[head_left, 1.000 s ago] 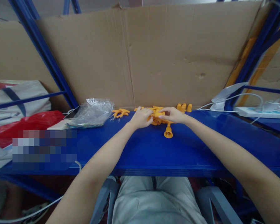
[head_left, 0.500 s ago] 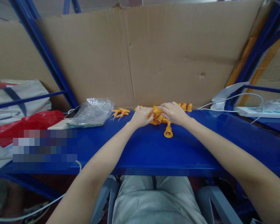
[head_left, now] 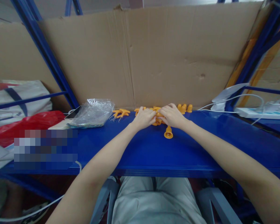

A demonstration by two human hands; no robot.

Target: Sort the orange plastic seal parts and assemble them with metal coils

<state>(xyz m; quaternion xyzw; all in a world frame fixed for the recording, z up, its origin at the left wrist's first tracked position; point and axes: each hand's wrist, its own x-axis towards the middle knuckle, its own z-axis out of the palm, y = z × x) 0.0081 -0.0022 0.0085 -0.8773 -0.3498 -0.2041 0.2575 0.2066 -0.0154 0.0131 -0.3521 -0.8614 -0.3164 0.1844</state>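
Note:
My left hand (head_left: 144,118) and my right hand (head_left: 171,115) rest side by side on a small heap of orange plastic parts (head_left: 156,115) at the back of the blue shelf (head_left: 154,149). Both hands have their fingers curled over the heap, and the parts under them are mostly hidden. An orange bell-shaped part (head_left: 168,133) stands out just in front of my right hand. Orange star-shaped pieces (head_left: 120,112) with small metal springs beside them lie to the left. A few orange cap pieces (head_left: 184,108) sit to the right.
A crumpled clear plastic bag (head_left: 92,112) lies over a phone at the left, beside a red bag (head_left: 25,123) and a white tote. A white power strip (head_left: 259,112) with cables sits at the right. Cardboard (head_left: 154,56) walls off the back.
My right hand has slid left and closer to my left hand, so both now cover the heap of orange parts. The bell-shaped part stays in place.

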